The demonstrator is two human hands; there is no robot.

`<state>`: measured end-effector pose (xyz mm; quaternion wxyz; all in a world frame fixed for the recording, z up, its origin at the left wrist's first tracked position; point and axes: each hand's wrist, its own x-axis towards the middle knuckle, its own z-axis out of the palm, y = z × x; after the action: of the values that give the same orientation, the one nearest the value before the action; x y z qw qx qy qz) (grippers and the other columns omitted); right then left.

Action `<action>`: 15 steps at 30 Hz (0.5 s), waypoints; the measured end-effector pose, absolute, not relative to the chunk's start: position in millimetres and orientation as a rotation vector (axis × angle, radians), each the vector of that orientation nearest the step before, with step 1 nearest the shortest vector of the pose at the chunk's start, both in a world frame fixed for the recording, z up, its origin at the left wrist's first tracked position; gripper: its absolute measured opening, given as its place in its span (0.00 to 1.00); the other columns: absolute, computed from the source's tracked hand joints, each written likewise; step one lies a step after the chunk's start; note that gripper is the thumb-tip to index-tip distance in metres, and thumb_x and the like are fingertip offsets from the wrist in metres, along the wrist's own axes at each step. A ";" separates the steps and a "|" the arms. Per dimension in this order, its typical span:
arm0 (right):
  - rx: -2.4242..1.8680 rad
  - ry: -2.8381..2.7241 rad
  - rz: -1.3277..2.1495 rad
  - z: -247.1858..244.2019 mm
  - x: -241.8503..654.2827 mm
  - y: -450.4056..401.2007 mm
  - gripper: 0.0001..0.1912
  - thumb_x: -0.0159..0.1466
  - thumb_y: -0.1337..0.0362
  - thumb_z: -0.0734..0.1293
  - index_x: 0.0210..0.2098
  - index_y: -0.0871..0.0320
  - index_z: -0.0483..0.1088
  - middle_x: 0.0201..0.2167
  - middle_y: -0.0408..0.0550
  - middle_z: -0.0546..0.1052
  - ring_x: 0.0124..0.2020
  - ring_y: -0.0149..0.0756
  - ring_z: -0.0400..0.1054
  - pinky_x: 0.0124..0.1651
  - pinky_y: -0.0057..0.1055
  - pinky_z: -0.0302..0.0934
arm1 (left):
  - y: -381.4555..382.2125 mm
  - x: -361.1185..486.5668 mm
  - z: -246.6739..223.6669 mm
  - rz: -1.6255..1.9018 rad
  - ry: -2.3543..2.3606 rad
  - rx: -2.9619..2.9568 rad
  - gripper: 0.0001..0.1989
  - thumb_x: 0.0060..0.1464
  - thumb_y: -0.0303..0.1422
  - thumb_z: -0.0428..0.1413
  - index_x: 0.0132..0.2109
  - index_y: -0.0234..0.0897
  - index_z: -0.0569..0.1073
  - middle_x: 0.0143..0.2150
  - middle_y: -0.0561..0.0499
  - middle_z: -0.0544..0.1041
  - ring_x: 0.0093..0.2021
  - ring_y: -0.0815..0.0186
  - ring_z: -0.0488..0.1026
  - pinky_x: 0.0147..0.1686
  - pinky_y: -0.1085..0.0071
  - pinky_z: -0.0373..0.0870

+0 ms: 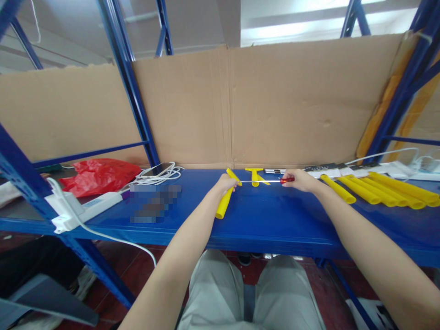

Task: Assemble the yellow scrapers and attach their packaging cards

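Note:
My left hand point(226, 182) is closed around a yellow T-shaped piece with a tube handle point(224, 205), whose lower end slants toward the front of the blue shelf. In my right hand point(298, 179) is the red handle of a screwdriver point(287, 180). Its thin metal shaft points left and reaches the fingers of my left hand; the tip is too small to make out. Behind the shaft, a second yellow T-shaped piece point(255, 176) lies on the shelf between my hands.
Several yellow tubes point(364, 190) lie at the right of the blue shelf point(271, 220). A red plastic bag point(99, 174), white cables point(165, 173) and a white power strip point(99, 205) are at the left. Cardboard point(295, 105) stands behind, between blue posts point(130, 87).

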<state>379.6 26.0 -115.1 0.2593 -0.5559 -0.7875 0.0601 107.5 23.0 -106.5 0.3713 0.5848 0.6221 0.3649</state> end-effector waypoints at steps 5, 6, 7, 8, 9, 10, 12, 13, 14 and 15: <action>-1.535 -2.129 0.151 -113.5 378.0 24.7 0.03 0.51 0.67 0.67 0.25 0.56 0.67 0.26 0.46 0.75 0.30 0.37 0.69 0.35 0.30 0.62 | 26.0 107.4 -108.4 0.934 1.600 1.513 0.06 0.48 0.19 0.54 0.34 0.23 0.75 0.21 0.51 0.70 0.18 0.74 0.63 0.22 0.76 0.63; -1.537 -2.129 0.150 -113.2 378.0 24.3 0.03 0.51 0.67 0.67 0.25 0.56 0.67 0.26 0.46 0.75 0.30 0.37 0.69 0.35 0.30 0.62 | 26.2 107.4 -108.5 0.935 1.597 1.513 0.06 0.48 0.19 0.54 0.34 0.23 0.75 0.21 0.51 0.70 0.18 0.74 0.63 0.21 0.76 0.63; -1.537 -2.130 0.148 -113.1 378.1 24.0 0.03 0.51 0.67 0.67 0.25 0.56 0.67 0.26 0.46 0.75 0.30 0.36 0.69 0.35 0.30 0.62 | 26.3 107.5 -108.6 0.935 1.592 1.512 0.06 0.49 0.18 0.53 0.34 0.23 0.75 0.21 0.51 0.70 0.18 0.75 0.63 0.21 0.76 0.62; -1.539 -2.129 0.143 -113.0 378.2 23.7 0.03 0.51 0.67 0.67 0.25 0.56 0.67 0.26 0.46 0.75 0.30 0.36 0.69 0.35 0.30 0.62 | 26.1 107.5 -108.6 0.934 1.590 1.510 0.06 0.49 0.18 0.53 0.34 0.23 0.75 0.21 0.52 0.69 0.18 0.75 0.62 0.21 0.77 0.62; -1.541 -2.129 0.136 -113.1 378.4 23.7 0.03 0.51 0.67 0.67 0.25 0.56 0.67 0.26 0.46 0.75 0.30 0.36 0.69 0.34 0.30 0.61 | 25.9 107.5 -108.5 0.933 1.589 1.511 0.06 0.49 0.18 0.53 0.34 0.23 0.75 0.21 0.52 0.69 0.18 0.75 0.62 0.20 0.77 0.61; -1.543 -2.130 0.128 -113.2 378.5 23.7 0.03 0.51 0.67 0.67 0.25 0.56 0.67 0.26 0.45 0.75 0.29 0.36 0.69 0.34 0.30 0.61 | 25.5 107.5 -108.3 0.931 1.585 1.514 0.06 0.49 0.18 0.53 0.34 0.24 0.75 0.21 0.52 0.69 0.18 0.75 0.62 0.20 0.77 0.61; -1.543 -2.132 0.117 -113.7 378.9 24.3 0.03 0.51 0.67 0.67 0.25 0.56 0.67 0.26 0.45 0.75 0.29 0.36 0.69 0.33 0.30 0.61 | 24.7 107.5 -108.0 0.929 1.578 1.522 0.06 0.49 0.19 0.54 0.34 0.24 0.75 0.20 0.53 0.69 0.17 0.75 0.62 0.19 0.78 0.60; -1.544 -2.134 0.115 -114.0 379.1 24.8 0.03 0.51 0.67 0.67 0.25 0.56 0.67 0.26 0.45 0.75 0.29 0.36 0.69 0.33 0.29 0.61 | 24.3 107.5 -107.9 0.931 1.574 1.525 0.05 0.49 0.19 0.54 0.34 0.24 0.75 0.20 0.53 0.68 0.17 0.75 0.62 0.19 0.78 0.60; -1.544 -2.135 0.115 -114.4 379.3 25.4 0.03 0.51 0.67 0.67 0.25 0.56 0.67 0.26 0.45 0.75 0.29 0.36 0.69 0.33 0.29 0.61 | 24.0 107.6 -107.8 0.932 1.572 1.527 0.05 0.48 0.18 0.54 0.34 0.24 0.75 0.19 0.53 0.68 0.17 0.75 0.62 0.19 0.78 0.59; -1.543 -2.137 0.115 -114.7 379.5 26.0 0.03 0.51 0.67 0.67 0.25 0.56 0.67 0.26 0.45 0.75 0.29 0.35 0.69 0.33 0.29 0.61 | 23.8 107.7 -107.7 0.934 1.571 1.529 0.05 0.48 0.18 0.54 0.34 0.24 0.75 0.19 0.53 0.68 0.17 0.75 0.62 0.19 0.78 0.60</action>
<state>379.5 26.0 -114.7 0.2491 -0.5663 -0.7845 0.0421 107.7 23.8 -107.7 0.3703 0.5961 0.6124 0.3640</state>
